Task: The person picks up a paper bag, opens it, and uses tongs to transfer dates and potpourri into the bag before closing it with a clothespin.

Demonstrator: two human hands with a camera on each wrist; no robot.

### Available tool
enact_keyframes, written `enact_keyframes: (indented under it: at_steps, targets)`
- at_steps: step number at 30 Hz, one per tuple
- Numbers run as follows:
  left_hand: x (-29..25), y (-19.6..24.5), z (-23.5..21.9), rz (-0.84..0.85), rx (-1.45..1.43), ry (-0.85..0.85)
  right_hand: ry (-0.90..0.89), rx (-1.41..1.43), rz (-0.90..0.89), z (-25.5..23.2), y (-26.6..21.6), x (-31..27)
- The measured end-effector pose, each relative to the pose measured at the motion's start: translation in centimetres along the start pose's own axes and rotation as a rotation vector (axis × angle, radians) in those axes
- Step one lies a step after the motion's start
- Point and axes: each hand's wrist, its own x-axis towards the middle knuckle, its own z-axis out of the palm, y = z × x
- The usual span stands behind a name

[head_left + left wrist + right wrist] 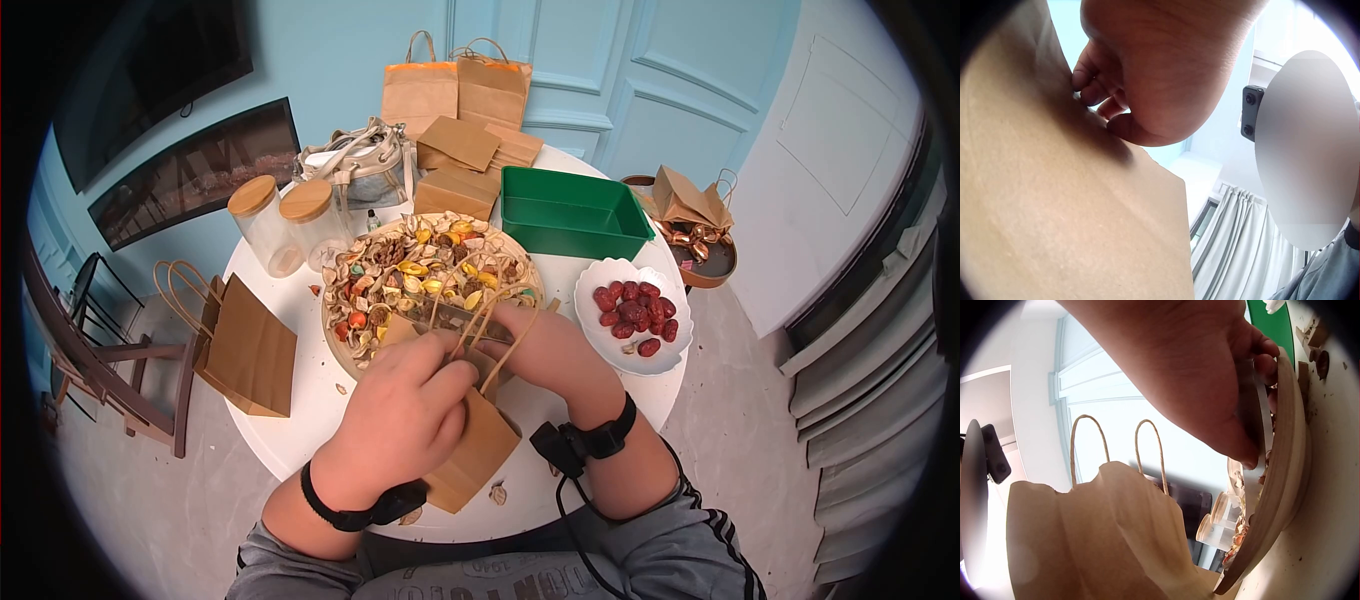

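A small brown paper bag [470,462] with twisted handles stands tilted at the front of the round white table. My left hand [405,420] pinches its upper edge, fingertips curled over the paper in the left wrist view. Behind it lies a round wooden tray [1285,469] heaped with dried petals [400,270], yellow and orange pieces and small cones. My right hand [535,345] reaches past the bag to the tray's near side. It grips a shiny grey scoop-like tool [1261,403], low over the petals. The bag handles partly cover the right fingers in the head view.
Two lidded jars [268,230], a handbag [360,165] and folded paper bags [455,190] stand behind the tray. A green box [575,215] is at back right, a white plate [590,290] of red dates at right. Another paper bag [245,350] stands at left.
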Motion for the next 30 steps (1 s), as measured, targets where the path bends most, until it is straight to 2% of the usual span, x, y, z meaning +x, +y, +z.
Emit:
enact_keyframes:
  at_steps: [13,30]
  targets:
    - [-0.2,0.3,-0.3,-0.008,-0.006,-0.038,-0.017,-0.054,0.017,-0.1,-0.1,-0.1]
    - [-0.1,0.1,0.0,0.007,-0.003,-0.007,0.019,-0.014,-0.021,0.7,0.7,0.2]
